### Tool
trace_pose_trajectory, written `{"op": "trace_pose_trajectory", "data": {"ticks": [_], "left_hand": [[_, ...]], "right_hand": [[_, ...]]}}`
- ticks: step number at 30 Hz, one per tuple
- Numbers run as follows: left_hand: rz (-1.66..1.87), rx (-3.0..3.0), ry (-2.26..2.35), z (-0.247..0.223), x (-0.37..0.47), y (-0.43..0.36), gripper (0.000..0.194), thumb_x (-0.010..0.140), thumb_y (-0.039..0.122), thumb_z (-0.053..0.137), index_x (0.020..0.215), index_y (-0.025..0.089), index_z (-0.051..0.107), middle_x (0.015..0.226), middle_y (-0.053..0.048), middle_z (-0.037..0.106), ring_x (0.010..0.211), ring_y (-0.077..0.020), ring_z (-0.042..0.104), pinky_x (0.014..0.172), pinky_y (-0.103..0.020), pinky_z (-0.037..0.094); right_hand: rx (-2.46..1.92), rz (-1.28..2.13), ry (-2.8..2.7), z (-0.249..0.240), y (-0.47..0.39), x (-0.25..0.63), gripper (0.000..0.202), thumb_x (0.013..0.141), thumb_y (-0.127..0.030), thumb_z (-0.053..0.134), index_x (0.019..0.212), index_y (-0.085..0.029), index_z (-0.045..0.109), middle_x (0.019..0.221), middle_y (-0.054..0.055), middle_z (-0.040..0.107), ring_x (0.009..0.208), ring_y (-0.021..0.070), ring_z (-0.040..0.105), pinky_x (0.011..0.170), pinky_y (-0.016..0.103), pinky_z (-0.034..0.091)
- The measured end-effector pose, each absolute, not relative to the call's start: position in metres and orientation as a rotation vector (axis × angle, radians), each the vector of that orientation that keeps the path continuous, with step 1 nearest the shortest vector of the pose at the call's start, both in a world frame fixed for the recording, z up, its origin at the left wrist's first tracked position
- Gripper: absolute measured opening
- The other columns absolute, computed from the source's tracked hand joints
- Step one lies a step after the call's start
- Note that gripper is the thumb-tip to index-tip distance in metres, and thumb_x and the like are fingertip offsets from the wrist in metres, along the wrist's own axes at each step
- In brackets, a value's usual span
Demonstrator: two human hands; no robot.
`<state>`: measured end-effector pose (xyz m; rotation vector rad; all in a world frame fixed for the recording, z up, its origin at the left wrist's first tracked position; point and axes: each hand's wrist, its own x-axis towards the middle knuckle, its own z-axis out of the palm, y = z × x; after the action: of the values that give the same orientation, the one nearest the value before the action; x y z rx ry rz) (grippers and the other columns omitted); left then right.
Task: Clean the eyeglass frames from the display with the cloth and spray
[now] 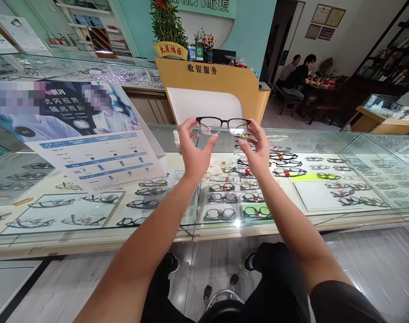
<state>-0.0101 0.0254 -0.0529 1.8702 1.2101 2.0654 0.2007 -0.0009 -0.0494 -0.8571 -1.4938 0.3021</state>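
A pair of eyeglasses (224, 122) with a dark upper rim and clear lenses is held up above the glass display case (177, 228). My left hand (195, 150) grips its left end, fingers behind and thumb below the lens. At the other end my right hand (257, 150) pinches the frame in the same way. The lenses face away from me, and the temples cannot be made out. Below my hands, rows of eyeglasses (223, 197) lie inside the case. More frames (285, 157) sit on the glass to the right of my right hand.
A printed advertising stand (113, 157) rises from the case at left. Behind it are a yellow cashier counter (162, 76) and a potted plant (169, 24). Two people (300, 74) sit at a table at the back right. A stool (224, 309) is beneath me.
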Motion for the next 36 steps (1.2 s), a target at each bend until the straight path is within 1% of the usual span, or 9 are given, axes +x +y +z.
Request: {"op": "trace_pose_trajectory", "data": {"ticks": [3,8,14,19,22,25,28,33,36], "left_hand": [[2.011,1.808,1.153,-0.055,-0.009,0.029,0.077,0.095,0.062,0.085,0.157,0.036,0.047,0.163,-0.016,0.058,0.152,-0.0333,0.063,0.115,-0.049,0.061],[1.914,1.778,1.133,-0.056,-0.008,0.031,0.069,0.101,0.061,0.078,0.158,0.039,0.044,0.161,-0.014,0.063,0.149,-0.0280,0.066,0.110,-0.044,0.063],[1.930,1.711,1.060,-0.062,-0.010,0.037,0.078,0.094,0.071,0.082,0.153,0.038,0.044,0.159,-0.015,0.062,0.150,-0.0298,0.066,0.110,-0.043,0.063],[1.948,1.627,1.038,-0.062,-0.011,0.040,0.083,0.088,0.077,0.084,0.149,0.036,0.046,0.154,-0.014,0.063,0.148,-0.0317,0.067,0.111,-0.045,0.061],[2.035,1.651,1.134,-0.056,-0.010,0.030,0.082,0.088,0.070,0.089,0.148,0.033,0.048,0.155,-0.014,0.062,0.145,-0.0330,0.066,0.117,-0.050,0.056],[2.158,1.691,1.229,-0.049,-0.008,0.016,0.082,0.086,0.059,0.094,0.149,0.031,0.049,0.158,-0.014,0.057,0.148,-0.0355,0.060,0.124,-0.054,0.049],[2.256,1.785,1.211,-0.045,-0.005,0.007,0.077,0.086,0.050,0.095,0.147,0.031,0.052,0.155,-0.013,0.056,0.149,-0.0371,0.058,0.128,-0.059,0.045],[2.366,1.985,1.220,-0.042,-0.004,0.003,0.073,0.086,0.042,0.096,0.145,0.031,0.055,0.146,-0.013,0.063,0.145,-0.0372,0.062,0.125,-0.064,0.051],[2.353,2.007,1.177,-0.041,-0.005,0.002,0.073,0.086,0.042,0.096,0.145,0.032,0.054,0.151,-0.012,0.062,0.149,-0.0384,0.060,0.126,-0.067,0.049]], "right_hand": [[-0.870,0.281,-1.506,-0.047,-0.003,0.200,0.069,0.104,-0.054,0.069,0.168,-0.040,0.050,0.176,0.008,0.057,0.156,0.0327,0.061,0.115,0.054,0.063],[-0.859,0.283,-1.486,-0.045,-0.006,0.199,0.069,0.102,-0.053,0.071,0.167,-0.037,0.053,0.176,0.010,0.057,0.155,0.0332,0.062,0.117,0.055,0.063],[-0.820,0.175,-1.559,-0.044,-0.007,0.199,0.068,0.105,-0.058,0.066,0.168,-0.037,0.051,0.173,0.010,0.058,0.155,0.0348,0.061,0.116,0.056,0.062],[-0.754,0.130,-1.590,-0.042,-0.011,0.197,0.065,0.105,-0.061,0.065,0.166,-0.040,0.054,0.171,0.008,0.060,0.158,0.0373,0.058,0.121,0.059,0.058],[-0.784,0.192,-1.564,-0.044,-0.010,0.196,0.063,0.105,-0.060,0.066,0.165,-0.041,0.056,0.171,0.008,0.061,0.156,0.0365,0.059,0.117,0.057,0.060],[-0.840,0.313,-1.536,-0.048,-0.006,0.196,0.063,0.104,-0.060,0.067,0.163,-0.039,0.057,0.169,0.008,0.063,0.153,0.0349,0.061,0.116,0.055,0.061],[-0.836,0.457,-1.473,-0.051,-0.002,0.194,0.061,0.102,-0.057,0.070,0.159,-0.037,0.060,0.165,0.008,0.067,0.152,0.0337,0.063,0.118,0.053,0.060],[-0.812,0.593,-1.369,-0.052,0.000,0.191,0.058,0.098,-0.054,0.076,0.152,-0.034,0.065,0.161,0.010,0.069,0.152,0.0338,0.063,0.120,0.054,0.059],[-0.810,0.616,-1.365,-0.052,-0.001,0.191,0.060,0.098,-0.056,0.076,0.152,-0.035,0.064,0.161,0.010,0.068,0.153,0.0343,0.062,0.122,0.056,0.058]]}}
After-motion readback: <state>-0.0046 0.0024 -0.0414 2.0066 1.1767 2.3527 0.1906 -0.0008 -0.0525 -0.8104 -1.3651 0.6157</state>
